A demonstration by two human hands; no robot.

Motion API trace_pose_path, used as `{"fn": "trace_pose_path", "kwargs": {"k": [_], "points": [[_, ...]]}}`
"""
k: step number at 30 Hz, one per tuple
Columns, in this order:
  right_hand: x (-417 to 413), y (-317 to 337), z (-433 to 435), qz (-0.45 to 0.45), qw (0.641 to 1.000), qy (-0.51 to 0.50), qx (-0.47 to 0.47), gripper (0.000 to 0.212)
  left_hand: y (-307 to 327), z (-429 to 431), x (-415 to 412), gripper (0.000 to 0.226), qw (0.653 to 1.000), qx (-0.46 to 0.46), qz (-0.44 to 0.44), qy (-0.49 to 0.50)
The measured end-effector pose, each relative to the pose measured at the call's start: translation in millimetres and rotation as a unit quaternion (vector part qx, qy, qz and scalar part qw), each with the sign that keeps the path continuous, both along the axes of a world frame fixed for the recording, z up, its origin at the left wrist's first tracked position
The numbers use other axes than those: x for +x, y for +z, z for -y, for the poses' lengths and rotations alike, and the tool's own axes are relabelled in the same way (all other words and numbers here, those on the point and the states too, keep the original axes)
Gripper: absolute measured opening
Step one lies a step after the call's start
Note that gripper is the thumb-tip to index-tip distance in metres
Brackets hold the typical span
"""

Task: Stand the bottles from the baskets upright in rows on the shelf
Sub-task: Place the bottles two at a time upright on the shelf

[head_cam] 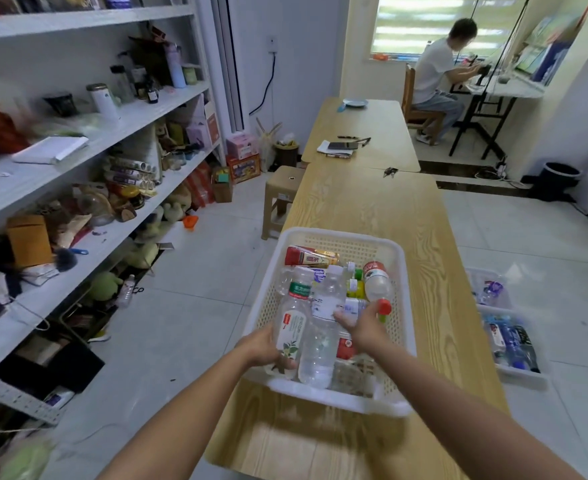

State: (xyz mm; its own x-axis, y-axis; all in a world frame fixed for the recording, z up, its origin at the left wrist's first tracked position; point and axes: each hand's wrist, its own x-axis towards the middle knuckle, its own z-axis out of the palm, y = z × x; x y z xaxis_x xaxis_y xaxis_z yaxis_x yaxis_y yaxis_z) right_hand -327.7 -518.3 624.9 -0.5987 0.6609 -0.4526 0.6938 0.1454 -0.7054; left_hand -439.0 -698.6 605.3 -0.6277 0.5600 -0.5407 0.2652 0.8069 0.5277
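On the left, the white board shelf [147,114] is crowded with boxes, jars and soft toys. The left hand [263,348] grasps a clear plastic bottle with a flowered white label [291,336], fingers wrapped round its lower part. It lies among other smooth, round bottles in the white lattice-walled basket [341,401] on the near end of the wood-grain bench [372,209]. The right hand [363,329] reaches into the basket with fingers curled, though I cannot tell which bottle they grasp. Further right, more baskets of bottles [514,374] sit on glossy floor tiles.
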Motion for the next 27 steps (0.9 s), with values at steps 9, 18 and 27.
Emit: {"fn": "trace_pose_path", "kwargs": {"k": [9, 18, 27], "points": [[2.3, -49.4, 63.8, -0.006, 0.997, 0.015, -0.071, 0.104, -2.4, 0.6, 4.9, 0.068, 0.988, 0.109, 0.098, 0.045], [-4.2, -59.4, 59.0, -0.096, 0.969, -0.133, -0.183, 0.102, -18.1, 3.1, -15.7, 0.062, 0.959, 0.192, 0.198, 0.072], [25.6, -48.4, 55.0, -0.38, 0.787, -0.248, -0.418, 0.097, -4.9, -25.0, -54.1, 0.059, 0.938, 0.224, 0.258, -0.055]]}}
